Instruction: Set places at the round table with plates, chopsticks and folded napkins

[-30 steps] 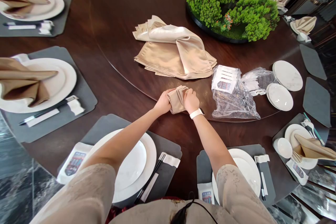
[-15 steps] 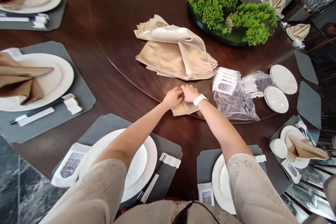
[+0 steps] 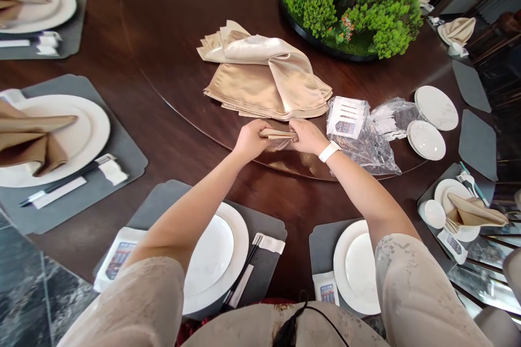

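Between my two hands is a folded beige napkin (image 3: 279, 134), held by its ends just above the dark wooden table. My left hand (image 3: 253, 140) grips its left end, fingers closed. On the other end, the fingers of my right hand (image 3: 308, 135) are pinched shut; a white band circles that wrist. Just beyond the hands lies a loose stack of satin napkins (image 3: 268, 81), its top ones folded over. To the right of my right hand are clear plastic bags (image 3: 366, 146) with white printed packets (image 3: 349, 118) on them.
A green miniature tree arrangement (image 3: 342, 11) stands behind the napkin stack. Small white plates (image 3: 426, 140) sit to the right. Nearer me are place settings with a white plate (image 3: 240, 238), chopsticks (image 3: 243, 265) and grey placemats (image 3: 264, 219); more settings line the left side.
The folded napkin has come up off the table, and my hands have moved apart to its two ends. The view has shifted slightly.
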{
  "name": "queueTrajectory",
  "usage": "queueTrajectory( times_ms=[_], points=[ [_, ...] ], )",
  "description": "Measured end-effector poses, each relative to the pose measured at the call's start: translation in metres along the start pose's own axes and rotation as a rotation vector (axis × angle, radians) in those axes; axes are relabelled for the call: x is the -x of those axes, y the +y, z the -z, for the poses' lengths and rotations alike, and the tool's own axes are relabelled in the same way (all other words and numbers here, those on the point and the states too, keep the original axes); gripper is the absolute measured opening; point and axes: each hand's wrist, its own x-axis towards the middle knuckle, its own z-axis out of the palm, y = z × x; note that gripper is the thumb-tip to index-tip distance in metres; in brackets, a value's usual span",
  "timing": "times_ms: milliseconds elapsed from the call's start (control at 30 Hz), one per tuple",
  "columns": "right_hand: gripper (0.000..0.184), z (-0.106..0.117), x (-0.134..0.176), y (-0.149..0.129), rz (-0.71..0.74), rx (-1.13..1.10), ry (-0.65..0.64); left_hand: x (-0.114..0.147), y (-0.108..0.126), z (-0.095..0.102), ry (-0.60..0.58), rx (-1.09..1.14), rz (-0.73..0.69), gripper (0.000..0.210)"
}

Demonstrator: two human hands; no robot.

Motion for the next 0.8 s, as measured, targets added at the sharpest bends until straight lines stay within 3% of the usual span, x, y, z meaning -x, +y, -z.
queueTrajectory(
  times_ms=[67, 167, 333, 433, 533, 633, 800],
  points=[
    [0.03, -0.006, 0.019, 0.009, 0.051, -0.024, 0.071, 0.009, 0.004, -0.005, -0.036, 0.007, -0.175, 0.016],
    [0.035, -0.033, 0.053, 0.025, 0.072, -0.025, 0.11, 0.031, 0.004, -0.033, -0.182, -0.006, -0.41, 0.014],
    [0.041, -0.072, 0.1, 0.043, 0.082, -0.009, 0.008, 0.063, -0.008, -0.086, -0.331, -0.032, -0.526, 0.025],
    [0.056, -0.074, 0.111, 0.043, 0.103, -0.072, 0.037, 0.065, -0.016, -0.097, -0.365, -0.008, -0.528, 0.023],
    [0.051, -0.069, 0.113, 0.037, 0.058, -0.145, 0.061, 0.06, -0.02, -0.093, -0.375, 0.032, -0.49, 0.025],
    [0.039, -0.068, 0.111, 0.031, 0.015, -0.147, 0.057, 0.053, -0.016, -0.086, -0.344, 0.056, -0.349, 0.025],
    [0.045, -0.068, 0.111, 0.032, 0.039, -0.147, 0.027, 0.043, -0.003, -0.084, -0.262, -0.103, -0.148, 0.029]
  ],
)
